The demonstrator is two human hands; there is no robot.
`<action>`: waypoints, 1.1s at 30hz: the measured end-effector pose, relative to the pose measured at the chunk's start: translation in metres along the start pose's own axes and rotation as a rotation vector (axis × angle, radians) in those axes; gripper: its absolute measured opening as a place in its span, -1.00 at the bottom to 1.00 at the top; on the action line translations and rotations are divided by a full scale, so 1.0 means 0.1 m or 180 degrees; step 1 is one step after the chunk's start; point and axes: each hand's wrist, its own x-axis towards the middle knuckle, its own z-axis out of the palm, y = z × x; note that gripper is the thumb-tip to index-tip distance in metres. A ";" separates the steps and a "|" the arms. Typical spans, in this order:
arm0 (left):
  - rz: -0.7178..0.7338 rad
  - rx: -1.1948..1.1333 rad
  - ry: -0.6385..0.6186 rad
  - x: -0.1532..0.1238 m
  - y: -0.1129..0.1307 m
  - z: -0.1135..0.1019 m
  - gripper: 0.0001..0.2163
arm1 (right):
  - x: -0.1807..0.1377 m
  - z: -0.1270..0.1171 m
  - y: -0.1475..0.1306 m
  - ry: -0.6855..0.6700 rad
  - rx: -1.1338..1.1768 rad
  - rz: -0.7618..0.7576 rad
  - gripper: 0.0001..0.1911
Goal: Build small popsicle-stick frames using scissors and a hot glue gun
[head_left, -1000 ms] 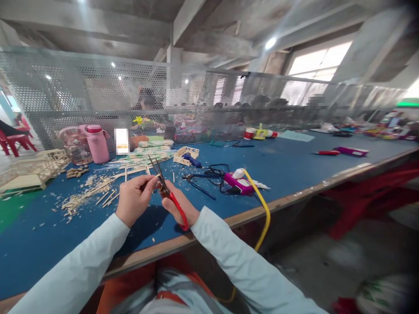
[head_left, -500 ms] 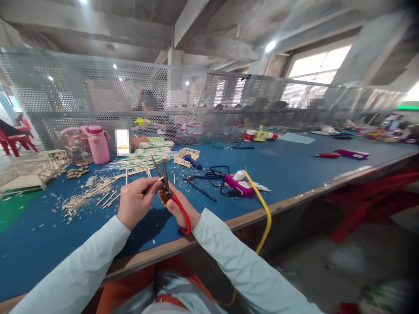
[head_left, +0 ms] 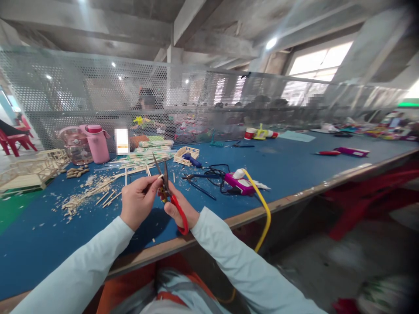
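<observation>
In the head view my right hand [head_left: 178, 207] grips a pair of red-handled scissors [head_left: 180, 213], their dark blades parted and pointing up and away. My left hand [head_left: 139, 198] is closed in a pinch just left of the blades. A small pale wooden stick piece [head_left: 160, 176] shows at its fingertips, between the blades. Most of that piece is hidden by the fingers. Both hands are held over the near edge of the blue table [head_left: 288, 165]. Behind them lie loose thin wooden sticks [head_left: 109, 198] and pale chips.
Blue-handled pliers [head_left: 203, 189] and a purple power strip [head_left: 240, 185] with a yellow cable [head_left: 266, 213] lie to the right. A blue glue gun [head_left: 192, 160] rests by a small stick frame [head_left: 180, 155]. A pink bottle [head_left: 98, 146] and a perforated screen [head_left: 193, 100] stand behind.
My left hand has shifted slightly right, closer to the scissors. The scissors have moved slightly left, with the blades still parted around the stick piece.
</observation>
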 end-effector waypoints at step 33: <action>-0.1274 -0.1253 -0.1100 0.06 -0.10 -0.03 -0.65 | 0.15 -0.28 0.01 0.1162 -0.0505 0.0774 -0.67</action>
